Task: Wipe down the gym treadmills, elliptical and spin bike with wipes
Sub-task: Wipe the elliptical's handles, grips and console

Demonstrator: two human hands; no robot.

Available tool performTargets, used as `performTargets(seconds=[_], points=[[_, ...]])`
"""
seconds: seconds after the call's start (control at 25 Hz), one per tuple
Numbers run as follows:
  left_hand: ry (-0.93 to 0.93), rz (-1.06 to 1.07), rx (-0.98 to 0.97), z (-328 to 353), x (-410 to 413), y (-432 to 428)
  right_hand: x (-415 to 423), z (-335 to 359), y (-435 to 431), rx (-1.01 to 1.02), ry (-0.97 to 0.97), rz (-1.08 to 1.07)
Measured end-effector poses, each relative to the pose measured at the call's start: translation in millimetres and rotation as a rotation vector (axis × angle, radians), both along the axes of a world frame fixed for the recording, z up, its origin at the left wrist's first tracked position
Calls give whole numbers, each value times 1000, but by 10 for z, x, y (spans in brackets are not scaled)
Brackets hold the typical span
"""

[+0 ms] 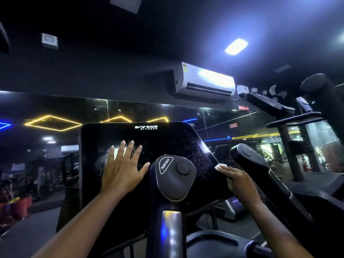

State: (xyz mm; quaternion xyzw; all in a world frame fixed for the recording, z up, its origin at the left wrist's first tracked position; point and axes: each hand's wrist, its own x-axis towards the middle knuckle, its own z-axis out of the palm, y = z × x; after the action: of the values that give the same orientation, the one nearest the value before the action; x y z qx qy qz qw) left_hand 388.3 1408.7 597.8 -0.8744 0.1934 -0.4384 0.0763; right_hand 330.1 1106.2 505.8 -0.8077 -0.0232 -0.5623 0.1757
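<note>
Resistance-knob handle [175, 175] stands between your hands | left hand [122, 170] flat, fingers spread, on speckled Viva Fitness console screen [158, 140] | right hand [240, 181] curled over white wipe [221, 167] at screen's right edge

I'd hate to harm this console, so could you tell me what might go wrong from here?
1. Spray droplets speckle the console screen near its right edge, where the right hand holds the wipe; left there, they may run off or streak.
2. The left hand presses flat on the screen and may leave smears; whether a wipe lies under it I cannot tell.
</note>
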Motion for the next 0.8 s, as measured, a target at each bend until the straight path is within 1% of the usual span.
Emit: performTargets(seconds=[0.04, 0.16, 0.2, 0.24, 0.32, 0.36, 0.4, 0.44, 0.48, 0.52, 0.56, 0.6, 0.68, 0.72, 0.76, 0.8], points=[[-6, 4, -3, -6, 30, -9, -32, -100, -34, 99, 20, -21], [2, -33, -7, -22, 100, 35, -191, -321, -18, 155, 16, -156], [5, -36, -17, -23, 108, 51, -225, -279, 15, 183, 21, -184], [14, -50, -42, -35, 78, 71, -252, -199, 77, 209, 34, -168], [26, -83, -85, -89, 26, 106, -224, 54, 144, 81, 39, -223], [10, -117, -97, -140, -11, 123, -199, 234, 196, 21, 88, -220], [16, -155, -102, -195, -47, 145, -134, 403, 250, 5, 140, -215], [34, -172, -109, -258, -87, 174, -29, 543, 286, -4, 168, -146], [44, -177, -110, -336, -129, 199, 65, 685, 328, -37, 208, -140], [41, -179, -104, -396, -150, 207, 115, 778, 357, -99, 248, -195], [39, -171, -94, -452, -176, 213, 129, 783, 331, -112, 282, -202], [41, -152, -79, -496, -182, 227, 142, 728, 295, -96, 297, -160], [38, -130, -62, -495, -186, 224, 6, 521, 233, -22, 273, -119], [36, -123, -54, -488, -181, 218, -51, 357, 197, 38, 211, -90], [30, -123, -50, -487, -181, 206, -114, 164, 136, 43, 126, -86], [28, -119, -43, -500, -184, 200, -177, -51, 127, 23, 86, -125]])
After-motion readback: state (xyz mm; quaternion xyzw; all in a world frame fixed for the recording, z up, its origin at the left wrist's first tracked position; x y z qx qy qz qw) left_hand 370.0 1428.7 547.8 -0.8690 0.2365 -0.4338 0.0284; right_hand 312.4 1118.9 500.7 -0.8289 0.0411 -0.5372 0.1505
